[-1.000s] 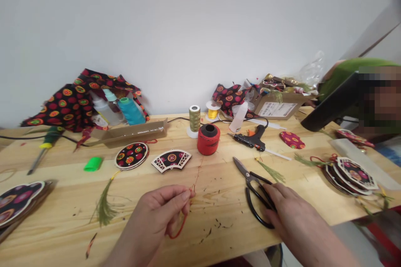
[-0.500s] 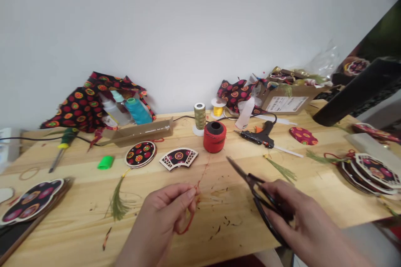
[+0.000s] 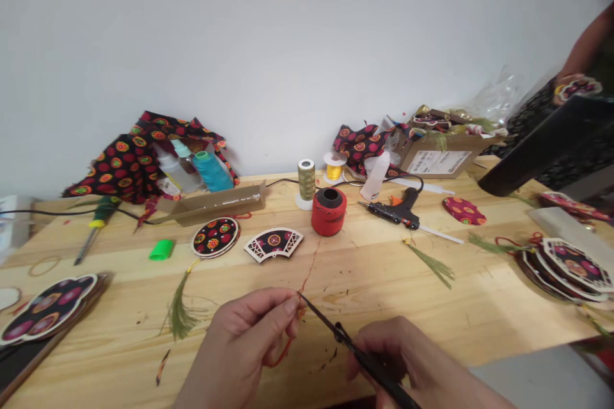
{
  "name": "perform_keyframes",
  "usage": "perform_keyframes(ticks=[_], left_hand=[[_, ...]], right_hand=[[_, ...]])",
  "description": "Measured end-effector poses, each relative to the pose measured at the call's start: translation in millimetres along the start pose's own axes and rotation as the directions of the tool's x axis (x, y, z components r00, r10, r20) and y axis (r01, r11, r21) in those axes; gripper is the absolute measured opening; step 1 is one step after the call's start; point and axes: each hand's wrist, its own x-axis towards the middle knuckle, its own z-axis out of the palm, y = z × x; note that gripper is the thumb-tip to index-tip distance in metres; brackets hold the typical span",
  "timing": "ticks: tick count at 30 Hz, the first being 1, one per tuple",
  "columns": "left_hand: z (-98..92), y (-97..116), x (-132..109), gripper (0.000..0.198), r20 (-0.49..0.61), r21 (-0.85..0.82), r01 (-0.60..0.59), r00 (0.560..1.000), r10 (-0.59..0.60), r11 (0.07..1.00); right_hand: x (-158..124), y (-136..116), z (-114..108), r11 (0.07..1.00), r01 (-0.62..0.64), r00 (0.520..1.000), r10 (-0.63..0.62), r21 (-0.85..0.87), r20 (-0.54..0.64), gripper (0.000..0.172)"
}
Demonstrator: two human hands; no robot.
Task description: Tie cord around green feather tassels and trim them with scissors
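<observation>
My left hand (image 3: 254, 339) pinches a red thread (image 3: 313, 266) between thumb and fingertips, and a loop of red cord hangs below those fingers. From there the thread runs up to a red spool (image 3: 329, 212) with a dark core. Black scissors (image 3: 343, 334) are gripped by my right hand (image 3: 407, 358), their tips touching the thread just beside my left fingertips. Whether the blades are fully closed is hard to tell. A fan-shaped ornament (image 3: 274, 243) and a round one (image 3: 215, 236) with a green tassel (image 3: 180, 308) lie beyond my left hand.
A glue gun (image 3: 400, 209) and a loose tassel (image 3: 430, 261) lie right of the spool. Stacked ornaments (image 3: 570, 268) stand at the right, a carton (image 3: 441, 153) behind. A screwdriver (image 3: 91, 236) and green cap (image 3: 162, 249) are at left. A person's arm (image 3: 588, 45) shows at upper right.
My right hand has brought the scissors leftward, their tips now at the thread by my left fingers. My left hand has barely moved. The other person's arm has come into view.
</observation>
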Motion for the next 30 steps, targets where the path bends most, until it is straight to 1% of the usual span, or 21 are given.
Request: perform_keyframes(ticks=[4,6,9,12,15,17,19,21,23,24,27,30], left_hand=[[1.1,-5,0,0.026,0.068,0.062,0.0,0.998,-0.004,0.998],[1.6,-6,1,0.029,0.09,0.093,-0.002,0.996,-0.007,0.996],[1.1,-7,2,0.029,0.09,0.134,-0.011,0.996,-0.001,0.991],[0.0,-7,2,0.029,0.092,0.151,-0.014,0.996,0.0,0.988],[0.1,-6,1,0.029,0.093,0.142,-0.016,0.996,0.002,0.99],[0.9,-6,1,0.03,0.091,0.133,-0.014,0.996,0.002,0.991],[1.5,-6,2,0.031,0.09,0.131,-0.008,0.996,-0.004,0.991],[0.9,-6,2,0.03,0.076,0.114,-0.002,0.997,-0.007,0.993],[-1.7,-4,3,0.029,0.032,0.078,-0.003,1.0,0.0,0.997],[-3.7,-3,4,0.028,-0.005,0.058,-0.005,1.0,0.005,0.998],[-10.6,2,7,0.023,-0.126,0.01,-0.04,0.991,0.041,0.999],[-14.8,4,9,0.021,-0.186,-0.042,-0.074,0.98,0.065,0.996]], right_hand=[[8,-6,-1,0.991,-0.012,0.988,-0.008,0.13,0.157,0.021],[11,-8,-1,0.981,-0.043,0.979,0.003,0.191,0.205,0.017],[13,-9,1,0.961,-0.088,0.981,0.038,0.261,0.19,0.013],[13,-10,4,0.963,-0.066,0.99,0.031,0.26,0.139,0.009],[14,-9,6,0.979,-0.013,0.997,-0.003,0.205,0.077,0.009],[15,-6,7,0.984,0.02,0.997,-0.032,0.177,0.067,0.013],[15,-4,7,0.99,0.018,0.997,-0.027,0.143,0.066,0.014],[14,-4,5,0.997,-0.019,0.998,0.015,0.073,0.055,0.014],[11,-5,1,0.999,-0.043,0.999,0.044,-0.026,0.016,0.012],[9,-6,-2,0.995,-0.038,0.999,0.038,-0.087,0.003,0.01],[0,-11,-11,0.958,0.036,0.999,-0.041,-0.283,-0.012,0.007],[-10,-14,-16,0.901,0.108,0.992,-0.128,-0.421,-0.02,0.005]])
